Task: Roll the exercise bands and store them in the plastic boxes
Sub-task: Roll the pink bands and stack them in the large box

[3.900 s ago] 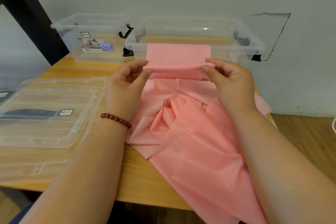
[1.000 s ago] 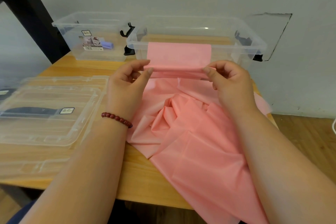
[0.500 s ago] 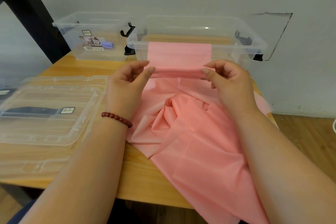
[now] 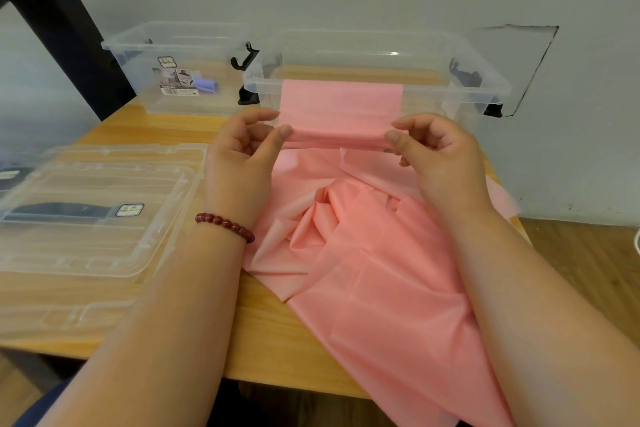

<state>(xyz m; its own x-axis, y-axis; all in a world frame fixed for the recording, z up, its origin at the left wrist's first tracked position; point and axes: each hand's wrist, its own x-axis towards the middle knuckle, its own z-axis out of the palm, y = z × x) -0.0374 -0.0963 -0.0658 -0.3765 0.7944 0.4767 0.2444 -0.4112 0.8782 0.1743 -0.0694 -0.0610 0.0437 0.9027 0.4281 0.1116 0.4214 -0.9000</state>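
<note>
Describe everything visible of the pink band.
The pink band is a thin, smooth, rubbery-looking sheet. Its far end, folded into a flat strip, is pinched at each side by the left hand and right hand before the clear box. The rest lies crumpled on the wooden table, hanging over its near edge.

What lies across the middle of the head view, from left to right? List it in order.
Stacked clear lids → left hand → pink band roll, pinched at each end by a hand → right hand.
</note>
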